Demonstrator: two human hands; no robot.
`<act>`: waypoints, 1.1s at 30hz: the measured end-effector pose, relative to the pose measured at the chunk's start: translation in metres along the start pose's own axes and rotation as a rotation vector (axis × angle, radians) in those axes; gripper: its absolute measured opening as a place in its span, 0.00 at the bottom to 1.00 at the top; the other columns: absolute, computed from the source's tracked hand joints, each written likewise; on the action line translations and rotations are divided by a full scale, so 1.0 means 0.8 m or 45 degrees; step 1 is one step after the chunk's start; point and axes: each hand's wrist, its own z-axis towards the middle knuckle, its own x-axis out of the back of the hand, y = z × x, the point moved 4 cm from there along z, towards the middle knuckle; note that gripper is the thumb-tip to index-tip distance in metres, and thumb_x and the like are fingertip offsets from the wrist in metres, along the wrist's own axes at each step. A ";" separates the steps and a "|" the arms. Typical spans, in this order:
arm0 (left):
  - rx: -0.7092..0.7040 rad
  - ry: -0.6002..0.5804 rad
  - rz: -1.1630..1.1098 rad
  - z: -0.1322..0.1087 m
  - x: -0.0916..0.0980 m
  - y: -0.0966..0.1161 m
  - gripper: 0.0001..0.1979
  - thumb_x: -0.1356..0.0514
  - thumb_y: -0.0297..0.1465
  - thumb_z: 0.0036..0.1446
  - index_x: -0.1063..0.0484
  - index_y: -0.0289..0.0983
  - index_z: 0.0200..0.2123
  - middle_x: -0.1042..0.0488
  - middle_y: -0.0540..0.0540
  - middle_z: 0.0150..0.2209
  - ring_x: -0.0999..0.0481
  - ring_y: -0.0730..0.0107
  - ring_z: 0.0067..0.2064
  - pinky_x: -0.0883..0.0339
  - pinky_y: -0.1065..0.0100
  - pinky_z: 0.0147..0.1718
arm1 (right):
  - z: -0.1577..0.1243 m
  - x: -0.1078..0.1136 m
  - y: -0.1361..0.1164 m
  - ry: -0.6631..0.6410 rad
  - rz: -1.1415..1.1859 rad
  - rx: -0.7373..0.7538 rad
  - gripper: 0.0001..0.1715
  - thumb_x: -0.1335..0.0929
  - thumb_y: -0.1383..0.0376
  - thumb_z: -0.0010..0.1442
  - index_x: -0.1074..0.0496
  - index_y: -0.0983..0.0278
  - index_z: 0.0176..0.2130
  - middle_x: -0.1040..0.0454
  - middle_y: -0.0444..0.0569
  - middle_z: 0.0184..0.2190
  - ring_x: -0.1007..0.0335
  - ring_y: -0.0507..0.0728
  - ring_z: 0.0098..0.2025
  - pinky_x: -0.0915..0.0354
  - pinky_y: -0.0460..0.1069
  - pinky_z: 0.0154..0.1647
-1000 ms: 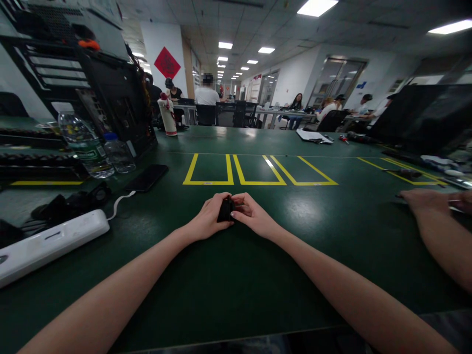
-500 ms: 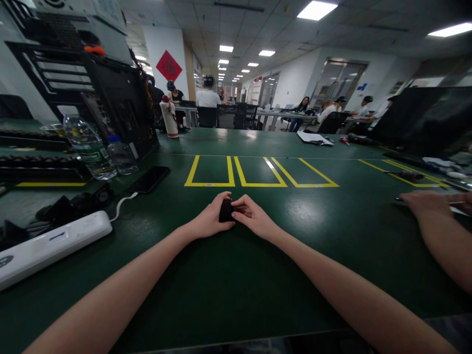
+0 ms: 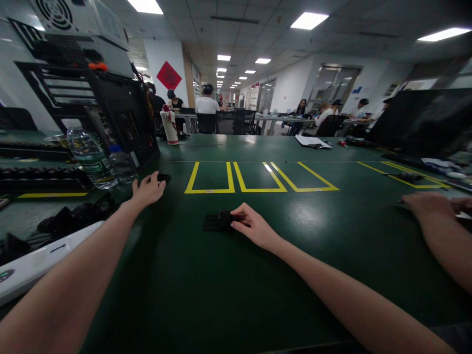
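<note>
A small black object with a flat slotted part rests on the green table, in front of the yellow tape outlines. My right hand pinches its right end between thumb and fingers. Over the black phone at the left is my left hand, its fingers spread and bent, holding nothing that I can see. The hand covers most of the phone.
Left of my left hand stand two plastic bottles, a white power strip, black cables and an open computer case. Another person's hands are at the right edge. A clipboard lies farther back.
My left hand has let go of the black object and moved left to the phone. The object's flat slotted part now shows. My right hand still pinches it, slightly lower in view.
</note>
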 end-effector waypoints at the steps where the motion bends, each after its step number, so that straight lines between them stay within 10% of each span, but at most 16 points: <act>1: 0.057 0.106 0.023 0.000 0.008 0.001 0.25 0.57 0.36 0.59 0.63 0.30 0.55 0.41 0.48 0.54 0.69 0.46 0.59 0.84 0.38 0.46 | 0.000 0.000 -0.001 0.000 0.000 0.003 0.11 0.36 0.66 0.53 0.40 0.61 0.39 0.38 0.47 0.43 0.37 0.54 0.45 0.38 0.56 0.48; 5: 0.083 0.303 0.033 -0.013 0.007 0.057 0.23 0.64 0.32 0.62 0.71 0.27 0.56 0.59 0.39 0.60 0.66 0.58 0.60 0.75 0.48 0.55 | -0.001 0.002 -0.003 -0.004 -0.010 -0.001 0.11 0.37 0.66 0.53 0.39 0.61 0.40 0.38 0.47 0.43 0.37 0.54 0.46 0.38 0.56 0.48; 8: -0.145 -0.097 -0.058 -0.040 -0.039 0.124 0.23 0.52 0.39 0.57 0.51 0.38 0.54 0.47 0.47 0.58 0.45 0.68 0.56 0.48 0.65 0.53 | -0.001 0.002 -0.004 0.000 -0.016 -0.001 0.11 0.37 0.66 0.53 0.39 0.61 0.39 0.38 0.47 0.43 0.37 0.54 0.46 0.38 0.56 0.48; 10: -0.343 -0.618 -0.248 -0.070 -0.080 0.165 0.40 0.42 0.41 0.47 0.61 0.39 0.57 0.49 0.41 0.58 0.47 0.62 0.58 0.48 0.60 0.53 | -0.001 0.000 -0.004 -0.002 -0.004 0.017 0.11 0.36 0.67 0.53 0.39 0.61 0.39 0.38 0.47 0.43 0.37 0.54 0.46 0.38 0.56 0.48; 12: -0.338 -0.774 -0.368 -0.091 -0.104 0.187 0.45 0.38 0.40 0.43 0.62 0.40 0.58 0.49 0.39 0.57 0.45 0.58 0.57 0.46 0.56 0.51 | 0.000 -0.001 -0.003 -0.005 0.012 0.034 0.11 0.36 0.67 0.53 0.40 0.61 0.39 0.37 0.47 0.42 0.36 0.54 0.46 0.38 0.55 0.48; 18: -0.310 -0.668 -0.537 -0.098 -0.122 0.196 0.30 0.40 0.35 0.45 0.47 0.41 0.52 0.37 0.44 0.48 0.35 0.60 0.49 0.41 0.57 0.46 | 0.003 0.001 0.005 0.031 0.074 0.000 0.18 0.34 0.67 0.50 0.42 0.61 0.42 0.38 0.48 0.44 0.37 0.55 0.47 0.38 0.56 0.48; 33: -0.385 -0.467 -0.331 -0.102 -0.121 0.194 0.32 0.38 0.36 0.43 0.48 0.41 0.51 0.38 0.44 0.49 0.37 0.57 0.49 0.45 0.54 0.48 | 0.003 -0.001 0.006 -0.023 0.205 0.064 0.11 0.36 0.65 0.52 0.40 0.61 0.38 0.38 0.45 0.41 0.35 0.53 0.43 0.35 0.54 0.45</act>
